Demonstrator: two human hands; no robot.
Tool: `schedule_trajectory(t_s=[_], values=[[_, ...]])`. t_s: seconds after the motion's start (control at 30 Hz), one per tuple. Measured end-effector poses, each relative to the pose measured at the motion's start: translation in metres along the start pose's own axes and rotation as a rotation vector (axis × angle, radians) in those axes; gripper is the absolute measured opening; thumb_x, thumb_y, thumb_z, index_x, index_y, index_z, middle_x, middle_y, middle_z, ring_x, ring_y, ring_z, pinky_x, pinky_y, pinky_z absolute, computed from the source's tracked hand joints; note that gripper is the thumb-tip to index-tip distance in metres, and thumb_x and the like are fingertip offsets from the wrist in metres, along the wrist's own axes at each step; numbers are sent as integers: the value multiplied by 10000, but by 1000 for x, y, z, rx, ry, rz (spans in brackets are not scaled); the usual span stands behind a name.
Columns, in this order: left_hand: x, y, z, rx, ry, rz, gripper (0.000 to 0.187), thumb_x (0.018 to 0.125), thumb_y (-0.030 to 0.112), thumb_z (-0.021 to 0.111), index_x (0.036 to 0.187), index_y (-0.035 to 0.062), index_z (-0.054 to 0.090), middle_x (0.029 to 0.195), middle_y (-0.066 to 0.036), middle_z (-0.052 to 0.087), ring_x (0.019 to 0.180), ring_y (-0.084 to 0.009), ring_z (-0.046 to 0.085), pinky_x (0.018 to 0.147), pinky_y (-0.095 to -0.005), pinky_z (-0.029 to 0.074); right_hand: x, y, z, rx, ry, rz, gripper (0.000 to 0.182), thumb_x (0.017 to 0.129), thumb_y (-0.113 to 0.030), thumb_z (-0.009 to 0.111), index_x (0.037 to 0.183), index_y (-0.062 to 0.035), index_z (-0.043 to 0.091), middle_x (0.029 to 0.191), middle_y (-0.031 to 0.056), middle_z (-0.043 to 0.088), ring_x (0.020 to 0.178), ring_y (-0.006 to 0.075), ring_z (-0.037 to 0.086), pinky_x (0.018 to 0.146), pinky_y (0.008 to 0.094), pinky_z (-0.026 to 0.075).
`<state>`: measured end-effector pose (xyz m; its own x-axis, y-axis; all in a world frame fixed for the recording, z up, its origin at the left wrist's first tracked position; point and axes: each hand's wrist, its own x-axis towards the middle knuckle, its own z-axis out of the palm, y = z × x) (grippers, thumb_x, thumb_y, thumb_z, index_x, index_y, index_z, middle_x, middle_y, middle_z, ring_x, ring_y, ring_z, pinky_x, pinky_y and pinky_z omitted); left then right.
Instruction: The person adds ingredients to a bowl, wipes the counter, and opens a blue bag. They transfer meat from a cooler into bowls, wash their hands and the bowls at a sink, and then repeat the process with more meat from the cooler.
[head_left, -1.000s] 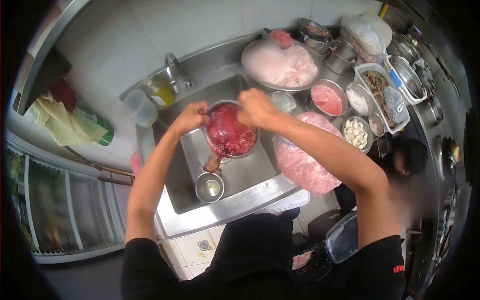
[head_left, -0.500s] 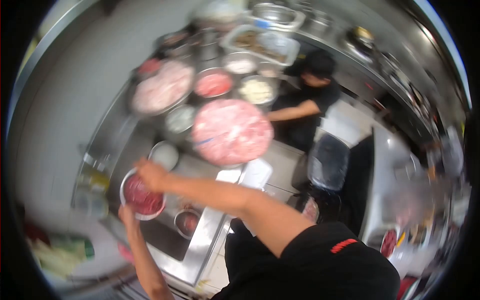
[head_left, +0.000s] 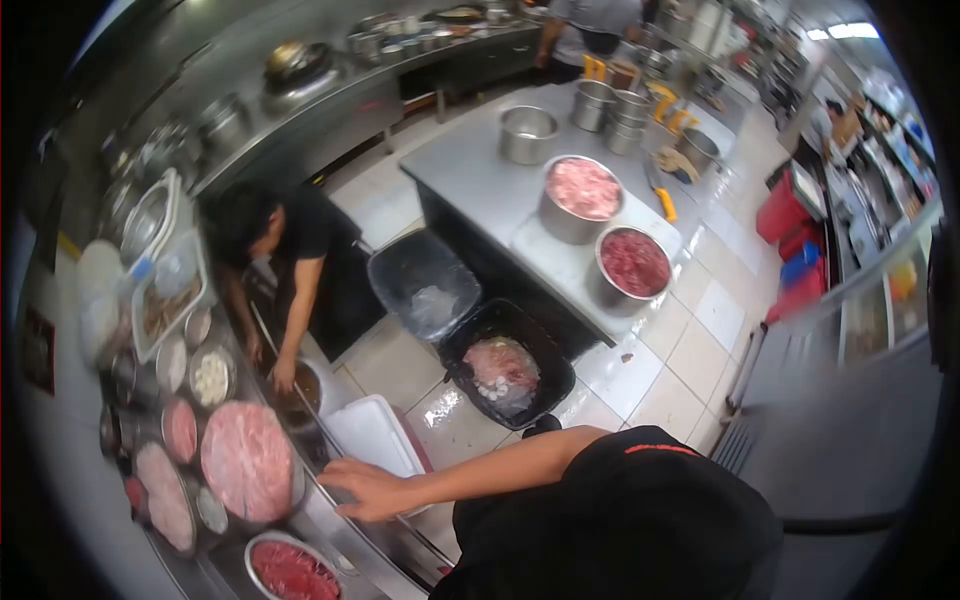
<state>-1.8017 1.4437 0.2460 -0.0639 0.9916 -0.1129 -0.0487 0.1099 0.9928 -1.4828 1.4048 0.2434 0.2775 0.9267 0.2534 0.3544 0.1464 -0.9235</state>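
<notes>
My right hand is over the steel counter edge, fingers spread and nothing held. To its left stands a large round heap of pale pink meat. A bowl of dark red meat sits below that heap, at the bottom of the view. My left hand is out of view. Nearby on the counter are a bowl of pink meat, a bowl of white pieces and a tray of pale meat.
A co-worker reaches into a container at the left. Beside the co-worker are a black bin holding meat scraps and a white lidded box. A steel table bears pots of meat and a yellow-handled knife.
The view has swung right toward the room. My right hand has left the bowl of dark red meat and opened. My left hand has gone out of view.
</notes>
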Motion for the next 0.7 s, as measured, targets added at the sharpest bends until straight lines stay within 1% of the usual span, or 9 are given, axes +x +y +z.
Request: schedule_trajectory(t_s=[0.1, 0.17, 0.23, 0.3, 0.37, 0.43, 0.57, 0.67, 0.7], values=[[-4, -7, 103, -38, -409, 56, 488, 689, 118, 597, 1157, 24, 497, 1049, -117, 547, 992, -238, 539, 906, -365, 439, -29, -25, -83, -48, 263, -82, 485, 749, -134, 667, 1181, 15, 506, 1168, 184, 489, 1105, 355, 451, 935, 394, 383], [-19, -16, 190, -47, -752, 354, 513, 671, 105, 601, 1165, 21, 494, 1054, -123, 549, 992, -242, 543, 907, -367, 442, -51, -39, -138, -113, 392, -144, 463, 759, -138, 666, 1171, 13, 517, 1182, 186, 494, 1092, 354, 464, 931, 389, 389], [-59, 19, 303, -412, -713, -600, 577, 553, 28, 546, 1127, -18, 507, 1061, -150, 558, 970, -269, 571, 892, -383, 472, -69, -43, -183, -302, 559, -282, 395, 758, -135, 667, 1110, 6, 555, 1130, 184, 523, 1055, 353, 493, 906, 398, 414], [-78, -18, 375, -385, -748, -563, 519, 488, 1, 512, 1001, -64, 557, 964, -184, 580, 827, -306, 615, 729, -395, 548, -90, -33, -228, -408, 603, -303, 425, 733, -135, 650, 1117, 10, 541, 1144, 196, 505, 1082, 366, 483, 932, 425, 402], [-109, -38, 441, -334, -837, -630, 491, 483, -62, 470, 967, -87, 546, 897, -168, 588, 779, -291, 620, 681, -360, 554, -114, -19, -278, -649, 675, -198, 477, 720, -159, 656, 1149, 7, 532, 1191, 206, 492, 1130, 380, 464, 966, 436, 381], [-160, -32, 500, -323, -980, -506, 423, 516, -98, 439, 925, -98, 547, 857, -157, 592, 705, -258, 613, 600, -322, 537, -140, -8, -324, -809, 767, -64, 550, 705, -192, 666, 1194, 4, 509, 1234, 209, 474, 1177, 390, 438, 997, 453, 356], [-243, -22, 577, -180, -1049, -258, 301, 596, -132, 433, 868, -67, 547, 639, -107, 559, 488, -183, 528, 438, -277, 417, -185, -2, -395, -992, 892, 151, 690, 690, -232, 702, 1286, -10, 434, 1365, 205, 358, 1280, 389, 312, 1030, 476, 290], [-284, -32, 618, -158, -1141, -15, 94, 614, -86, 464, 628, -2, 426, 556, -59, 467, 485, -125, 415, 443, -285, 360, -205, -2, -434, -1016, 1009, 233, 733, 638, -222, 752, 1269, -14, 441, 1372, 196, 333, 1273, 399, 294, 1023, 479, 284], [-289, -36, 625, -151, -1139, -17, 94, 614, -86, 464, 628, -2, 426, 556, -59, 467, 485, -125, 415, 443, -285, 360, -210, 3, -448, -1010, 1007, 237, 733, 638, -222, 752, 1269, -14, 441, 1372, 196, 333, 1273, 399, 294, 1023, 479, 284]])
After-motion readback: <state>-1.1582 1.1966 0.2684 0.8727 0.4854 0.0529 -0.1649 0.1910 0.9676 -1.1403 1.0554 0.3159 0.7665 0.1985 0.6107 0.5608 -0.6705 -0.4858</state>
